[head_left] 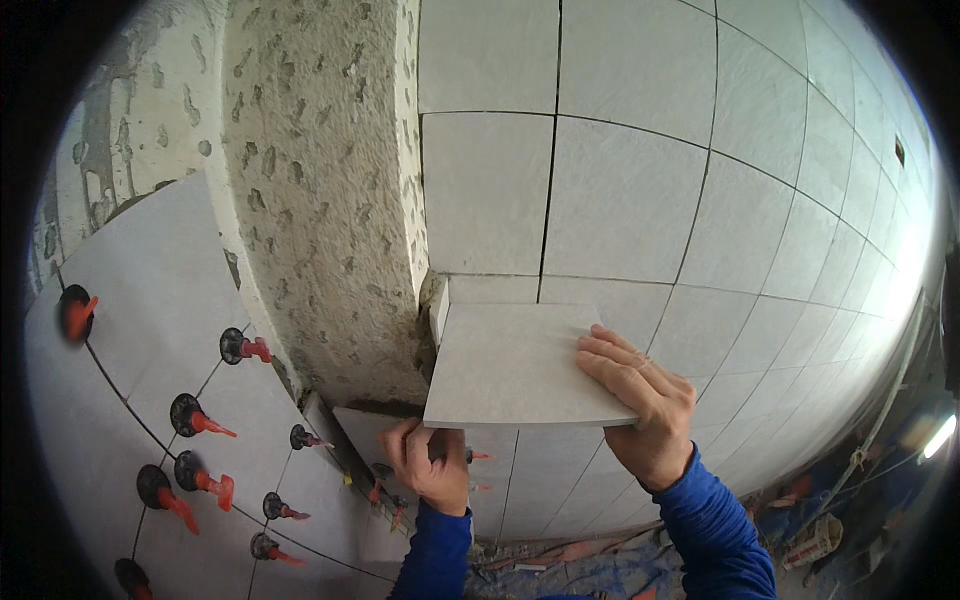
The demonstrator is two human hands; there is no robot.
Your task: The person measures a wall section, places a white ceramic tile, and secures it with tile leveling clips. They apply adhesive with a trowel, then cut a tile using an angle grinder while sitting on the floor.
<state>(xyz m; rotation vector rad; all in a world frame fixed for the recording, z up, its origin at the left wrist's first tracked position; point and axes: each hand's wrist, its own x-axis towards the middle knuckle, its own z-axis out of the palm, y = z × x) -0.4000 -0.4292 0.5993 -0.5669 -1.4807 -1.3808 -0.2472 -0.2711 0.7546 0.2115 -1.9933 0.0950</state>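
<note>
A pale grey wall tile [520, 365] is tilted out from the wall in front of the column's base. My right hand [645, 400] grips its right end, fingers flat on the face and thumb out of sight beneath. Just below the tile's lower left corner is my left hand [428, 465], its fingers curled in toward the thumb. A dark patch shows between those fingers, and I cannot make out what it is. Close by the left hand, several black and red tile levelling clips [380, 472] stick out of the lower tiles.
A rough, pitted concrete column [310, 190] rises behind the held tile. Tiled wall [630, 195] spreads to the right. More levelling clips [188, 415] stand out from the left tiled wall [150, 290]. Debris [600, 570] and a bucket [812, 542] lie low down; a lamp [940, 437] glows at right.
</note>
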